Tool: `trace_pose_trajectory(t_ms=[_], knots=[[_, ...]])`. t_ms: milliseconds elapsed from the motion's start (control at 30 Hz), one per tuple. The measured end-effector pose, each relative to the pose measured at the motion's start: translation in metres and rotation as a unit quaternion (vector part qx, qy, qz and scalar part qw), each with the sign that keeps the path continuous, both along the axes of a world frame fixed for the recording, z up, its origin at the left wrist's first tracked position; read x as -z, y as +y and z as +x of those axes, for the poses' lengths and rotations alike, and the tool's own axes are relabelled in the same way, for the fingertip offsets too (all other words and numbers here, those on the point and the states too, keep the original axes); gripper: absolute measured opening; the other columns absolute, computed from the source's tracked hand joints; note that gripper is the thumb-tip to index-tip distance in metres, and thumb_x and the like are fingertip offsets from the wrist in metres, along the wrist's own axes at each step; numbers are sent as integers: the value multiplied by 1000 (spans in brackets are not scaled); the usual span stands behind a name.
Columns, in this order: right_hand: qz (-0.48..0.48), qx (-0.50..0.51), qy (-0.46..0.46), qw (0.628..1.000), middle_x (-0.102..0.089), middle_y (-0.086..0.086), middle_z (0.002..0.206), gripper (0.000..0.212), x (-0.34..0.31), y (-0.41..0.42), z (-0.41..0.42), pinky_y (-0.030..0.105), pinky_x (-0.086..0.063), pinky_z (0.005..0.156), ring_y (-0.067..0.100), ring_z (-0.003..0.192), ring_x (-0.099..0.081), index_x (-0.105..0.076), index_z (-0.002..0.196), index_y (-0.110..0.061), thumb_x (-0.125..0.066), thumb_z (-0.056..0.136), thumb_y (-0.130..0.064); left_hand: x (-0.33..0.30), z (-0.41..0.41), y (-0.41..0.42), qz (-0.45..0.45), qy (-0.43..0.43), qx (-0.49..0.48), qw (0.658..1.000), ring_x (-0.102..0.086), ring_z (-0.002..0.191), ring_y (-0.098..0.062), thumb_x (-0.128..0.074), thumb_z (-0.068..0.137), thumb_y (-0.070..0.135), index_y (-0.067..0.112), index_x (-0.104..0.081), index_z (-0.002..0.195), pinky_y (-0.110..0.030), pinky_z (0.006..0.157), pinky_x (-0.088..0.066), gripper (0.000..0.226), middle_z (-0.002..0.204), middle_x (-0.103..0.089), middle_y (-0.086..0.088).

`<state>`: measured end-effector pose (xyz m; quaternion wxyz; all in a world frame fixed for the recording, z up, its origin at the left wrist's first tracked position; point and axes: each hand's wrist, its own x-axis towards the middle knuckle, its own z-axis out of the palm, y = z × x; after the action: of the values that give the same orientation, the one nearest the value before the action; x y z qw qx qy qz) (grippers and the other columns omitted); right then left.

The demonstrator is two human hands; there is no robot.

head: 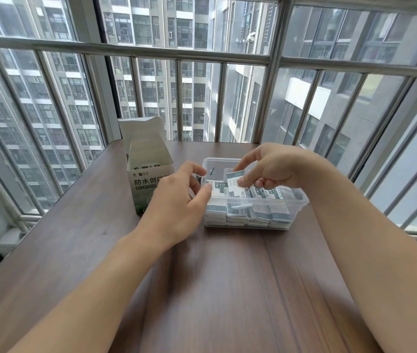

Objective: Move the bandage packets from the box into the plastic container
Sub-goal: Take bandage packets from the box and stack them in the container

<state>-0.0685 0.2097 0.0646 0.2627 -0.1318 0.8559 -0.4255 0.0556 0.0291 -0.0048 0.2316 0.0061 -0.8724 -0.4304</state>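
Note:
A white cardboard box [145,174] with green print stands open-topped at the back left of the table, a few packets showing inside. To its right sits a clear plastic container [296,207] holding several stacks of white-and-green bandage packets [260,215]. My right hand [273,166] hovers over the container, fingers pinched on one bandage packet [234,177]. My left hand [176,200] rests at the container's left rim, thumb and forefinger touching a packet [218,189] lying on top of the stacks.
The dark wood table [202,289] reaches a metal window railing [151,53] at the back and both sides. Tall apartment buildings show beyond the glass.

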Motion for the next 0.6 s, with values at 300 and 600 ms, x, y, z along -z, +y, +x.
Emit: trace_pose_trajectory(t_ms=[300, 600], knots=[[54, -17, 32, 998, -77, 14, 75, 32, 0, -3, 2, 16, -44, 41, 7, 42, -54, -69, 111, -2, -82, 81, -2, -1, 1, 1, -5, 8, -1, 1000, -64, 59, -17, -60, 98, 27, 25, -60, 112, -36, 55, -54, 14, 80, -62, 6], [134, -42, 95, 986, -75, 3, 67, 34, 0, -6, 8, 20, -45, 46, 8, 46, -58, -75, 104, -10, -90, 74, -14, -1, 1, 1, -7, 14, -2, 1000, -65, 59, -17, -60, 98, 28, 26, -60, 112, -37, 58, -55, 14, 80, -63, 6]])
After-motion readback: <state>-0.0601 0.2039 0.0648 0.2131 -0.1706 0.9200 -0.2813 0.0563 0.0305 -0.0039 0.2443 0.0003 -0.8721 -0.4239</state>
